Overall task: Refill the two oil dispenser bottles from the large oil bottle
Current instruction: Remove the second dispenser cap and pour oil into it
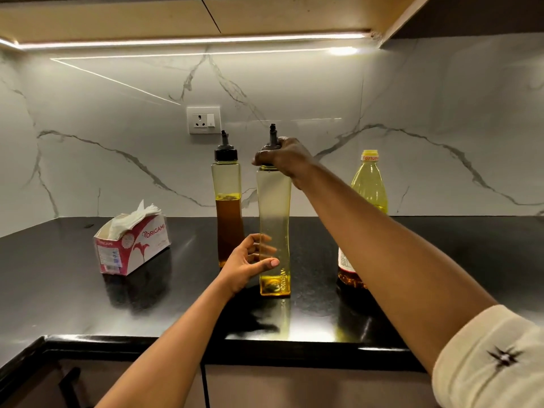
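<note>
Two tall yellow-tinted dispenser bottles stand on the black counter (88, 304). The near dispenser bottle (274, 219) holds only a thin layer of oil at its base. My right hand (284, 157) grips its black spout cap from above. My left hand (250, 262) curls around its lower body, thumb in front and fingers behind. The far dispenser bottle (227, 207) stands just behind to the left, about half full of dark oil, cap on. The large oil bottle (368, 184) with a yellow cap stands to the right, partly hidden by my right forearm.
A pink and white tissue box (132, 245) sits on the counter to the left. A marble backsplash with a wall socket (204, 120) rises behind the bottles. The counter's front edge runs just below my forearms.
</note>
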Demonstrator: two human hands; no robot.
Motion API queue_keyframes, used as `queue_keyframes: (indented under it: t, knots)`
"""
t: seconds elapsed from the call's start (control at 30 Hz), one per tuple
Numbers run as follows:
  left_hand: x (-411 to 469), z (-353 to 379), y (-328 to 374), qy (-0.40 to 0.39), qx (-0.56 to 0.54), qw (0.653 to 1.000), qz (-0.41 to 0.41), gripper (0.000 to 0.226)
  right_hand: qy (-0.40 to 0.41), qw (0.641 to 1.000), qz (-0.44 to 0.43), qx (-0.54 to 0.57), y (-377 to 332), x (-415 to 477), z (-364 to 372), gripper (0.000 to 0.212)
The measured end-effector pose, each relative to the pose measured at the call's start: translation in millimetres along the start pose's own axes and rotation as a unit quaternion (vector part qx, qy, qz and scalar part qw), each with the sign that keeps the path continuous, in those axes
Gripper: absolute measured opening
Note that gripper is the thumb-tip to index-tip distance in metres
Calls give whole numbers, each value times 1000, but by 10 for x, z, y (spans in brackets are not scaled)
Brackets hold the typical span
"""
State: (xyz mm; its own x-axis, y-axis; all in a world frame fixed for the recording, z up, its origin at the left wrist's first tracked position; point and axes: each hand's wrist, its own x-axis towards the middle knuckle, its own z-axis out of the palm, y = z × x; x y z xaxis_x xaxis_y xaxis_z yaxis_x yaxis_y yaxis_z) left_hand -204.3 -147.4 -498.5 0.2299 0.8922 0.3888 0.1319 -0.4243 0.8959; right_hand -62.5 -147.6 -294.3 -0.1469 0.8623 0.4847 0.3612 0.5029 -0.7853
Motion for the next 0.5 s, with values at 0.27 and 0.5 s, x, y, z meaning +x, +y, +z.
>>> queue_keyframes:
  t: [0.27, 0.5]
  knots:
    - [30, 14, -54, 8, -25, 1000, 8, 69, -113, 988, -58, 90, 133, 84, -122, 12]
    - [30, 14, -83, 4, -26, 1000, 6, 69, -229, 972, 9, 61, 57, 154, -272, 49]
